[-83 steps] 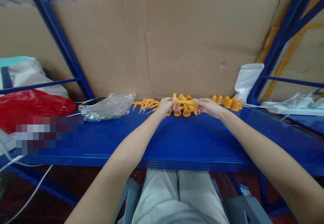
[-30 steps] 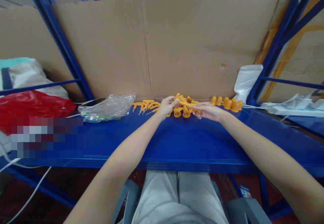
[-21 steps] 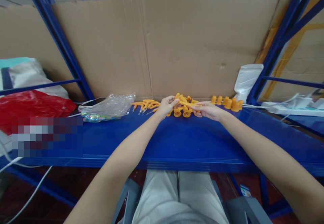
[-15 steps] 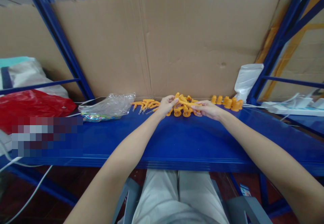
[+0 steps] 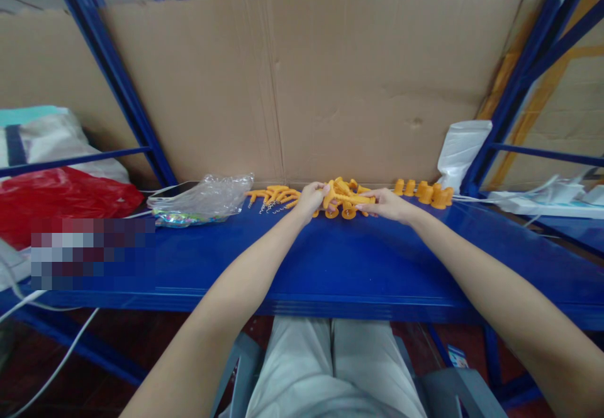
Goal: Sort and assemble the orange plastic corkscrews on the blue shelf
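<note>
Through the head camera I find the left hand (image 5: 313, 197) closed on the left end of an orange corkscrew (image 5: 346, 198), near its crosswise handle. The right hand (image 5: 385, 205) is closed about the opposite end, thumb and fingertips together on it. The corkscrew lies roughly level between the two hands, over the middle of the blue table (image 5: 330, 260) and toward its back edge. Whether it is one piece or two joined, I cannot tell at this size.

Directly behind and below it I note a cluster of similar orange pieces (image 5: 348, 213), some with round flared ends facing the front. Left of the left hand I record a row of orange handles (image 5: 277, 190) with thin metal coils, lying on the table. Right of the right hand stand several orange cups (image 5: 438, 198), close together.

Farther left I see a clear plastic bag (image 5: 207, 194) and, beyond it, a red bag (image 5: 66, 194). A white bag (image 5: 464, 147) leans by the right post. Brown cardboard (image 5: 330, 90) backs the table
</note>
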Available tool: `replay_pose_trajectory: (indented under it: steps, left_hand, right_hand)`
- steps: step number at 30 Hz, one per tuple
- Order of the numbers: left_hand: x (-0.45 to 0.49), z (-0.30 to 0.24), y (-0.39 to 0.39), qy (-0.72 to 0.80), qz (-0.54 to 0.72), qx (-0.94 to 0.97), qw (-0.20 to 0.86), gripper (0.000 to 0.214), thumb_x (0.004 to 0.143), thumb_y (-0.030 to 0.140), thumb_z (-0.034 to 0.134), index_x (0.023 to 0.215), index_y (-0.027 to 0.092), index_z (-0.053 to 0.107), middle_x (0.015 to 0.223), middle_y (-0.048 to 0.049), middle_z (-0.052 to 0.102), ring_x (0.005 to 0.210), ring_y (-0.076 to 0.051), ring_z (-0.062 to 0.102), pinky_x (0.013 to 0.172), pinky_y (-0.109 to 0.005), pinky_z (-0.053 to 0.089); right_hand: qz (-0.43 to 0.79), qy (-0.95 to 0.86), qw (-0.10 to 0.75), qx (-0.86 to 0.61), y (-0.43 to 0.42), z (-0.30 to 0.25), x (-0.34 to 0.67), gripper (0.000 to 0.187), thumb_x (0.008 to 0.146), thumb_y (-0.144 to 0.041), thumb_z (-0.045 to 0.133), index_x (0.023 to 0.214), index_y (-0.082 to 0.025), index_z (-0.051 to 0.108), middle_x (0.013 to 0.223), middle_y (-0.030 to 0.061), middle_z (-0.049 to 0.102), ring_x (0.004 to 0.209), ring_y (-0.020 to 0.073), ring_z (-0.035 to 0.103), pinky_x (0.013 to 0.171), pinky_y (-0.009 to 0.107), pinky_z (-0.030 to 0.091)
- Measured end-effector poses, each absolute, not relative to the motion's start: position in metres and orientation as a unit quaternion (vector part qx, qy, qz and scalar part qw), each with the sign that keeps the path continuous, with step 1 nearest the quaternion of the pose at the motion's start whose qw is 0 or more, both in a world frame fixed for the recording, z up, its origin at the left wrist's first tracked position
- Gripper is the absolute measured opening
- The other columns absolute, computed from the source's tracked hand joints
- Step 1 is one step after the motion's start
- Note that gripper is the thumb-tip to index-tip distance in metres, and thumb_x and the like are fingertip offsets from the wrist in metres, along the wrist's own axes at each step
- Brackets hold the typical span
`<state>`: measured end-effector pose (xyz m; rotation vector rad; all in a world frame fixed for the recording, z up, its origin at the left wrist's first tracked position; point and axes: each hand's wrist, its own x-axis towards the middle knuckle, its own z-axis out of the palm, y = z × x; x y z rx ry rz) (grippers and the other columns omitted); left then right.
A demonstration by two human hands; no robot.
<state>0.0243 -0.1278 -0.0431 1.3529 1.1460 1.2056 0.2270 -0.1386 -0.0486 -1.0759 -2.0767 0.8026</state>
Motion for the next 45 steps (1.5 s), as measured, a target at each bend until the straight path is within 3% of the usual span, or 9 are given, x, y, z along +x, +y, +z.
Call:
replay_pose_trajectory:
  steps: [4,9,14,18,25,29,34,41,45]
  left_hand:
    - [0.022,-0.047,-0.126,0.504,0.467,0.545,0.481,0.013,0.096,0.019,0.044,0.092,0.013,0.055,0.048,0.002,0.06,0.037,-0.01,0.055,0.051,-0.021,0.05]
    - [0.015,-0.048,-0.125,0.478,0.437,0.558,0.519,0.018,0.092,0.023,0.054,0.077,0.013,0.057,0.055,-0.0006,0.064,0.043,-0.009,0.06,0.055,-0.021,0.053]
    - [0.013,-0.048,-0.126,0.448,0.434,0.567,0.538,0.016,0.089,0.02,0.059,0.075,0.013,0.057,0.059,-0.0026,0.067,0.047,-0.011,0.063,0.057,-0.024,0.055]
    - [0.012,-0.048,-0.124,0.438,0.45,0.57,0.529,0.014,0.085,0.021,0.066,0.076,0.013,0.057,0.064,-0.0031,0.068,0.05,-0.011,0.064,0.055,-0.022,0.053]
    - [0.014,-0.046,-0.124,0.46,0.486,0.552,0.497,0.012,0.092,0.015,0.052,0.081,0.014,0.057,0.068,-0.0029,0.07,0.05,-0.01,0.064,0.055,-0.021,0.052]
    - [0.015,-0.046,-0.124,0.463,0.497,0.545,0.491,0.014,0.092,0.015,0.053,0.078,0.014,0.056,0.067,-0.0026,0.069,0.049,-0.009,0.063,0.05,-0.018,0.05]
    - [0.013,-0.046,-0.123,0.457,0.503,0.544,0.492,0.013,0.091,0.016,0.055,0.078,0.014,0.056,0.066,-0.0021,0.069,0.049,-0.009,0.063,0.05,-0.018,0.049]
    - [0.012,-0.045,-0.123,0.454,0.503,0.547,0.491,0.014,0.09,0.016,0.057,0.076,0.014,0.057,0.066,-0.0023,0.069,0.049,-0.009,0.063,0.048,-0.017,0.049]
    - [0.011,-0.044,-0.122,0.473,0.505,0.534,0.486,0.015,0.09,0.018,0.057,0.076,0.014,0.057,0.066,-0.0028,0.069,0.047,-0.009,0.062,0.047,-0.018,0.048]
  right_hand:
    - [0.115,-0.849,0.291,-0.425,-0.132,-0.052,0.227,0.024,0.079,-0.036,0.062,0.089,-0.015,0.07,0.071,0.0023,0.066,0.062,0.0145,0.056,0.058,0.026,0.041]
    - [0.035,-0.854,0.295,-0.427,-0.13,-0.055,0.227,0.025,0.08,-0.028,0.061,0.101,-0.017,0.071,0.096,0.0084,0.072,0.083,0.0213,0.065,0.075,0.032,0.048]
    - [0.076,-0.835,0.334,-0.431,-0.128,-0.057,0.232,0.032,0.074,-0.032,0.07,0.103,-0.02,0.071,0.101,0.0089,0.071,0.095,0.0266,0.065,0.086,0.038,0.049]
    - [0.173,-0.799,0.385,-0.428,-0.124,-0.061,0.237,0.047,0.073,-0.041,0.072,0.114,-0.019,0.064,0.101,0.01,0.069,0.09,0.0242,0.065,0.082,0.039,0.052]
    - [0.329,-0.761,0.371,-0.419,-0.121,-0.06,0.243,0.028,0.077,-0.036,0.068,0.095,-0.019,0.055,0.071,0.0019,0.065,0.066,0.016,0.062,0.067,0.032,0.051]
    - [0.316,-0.755,0.391,-0.42,-0.12,-0.059,0.242,0.028,0.073,-0.032,0.072,0.09,-0.02,0.053,0.072,0.0005,0.064,0.063,0.0141,0.06,0.062,0.028,0.049]
    - [0.305,-0.752,0.366,-0.456,-0.123,-0.055,0.242,0.025,0.078,-0.04,0.069,0.086,-0.02,0.056,0.071,0.0019,0.064,0.063,0.0146,0.06,0.059,0.027,0.048]
    - [0.384,-0.72,0.363,-0.449,-0.127,-0.055,0.236,0.02,0.079,-0.031,0.068,0.091,-0.02,0.056,0.073,0.0026,0.066,0.066,0.0148,0.064,0.058,0.026,0.05]
    - [0.299,-0.752,0.387,-0.442,-0.121,-0.06,0.241,0.027,0.071,-0.027,0.073,0.092,-0.02,0.058,0.076,0.0022,0.066,0.065,0.0144,0.062,0.061,0.028,0.051]
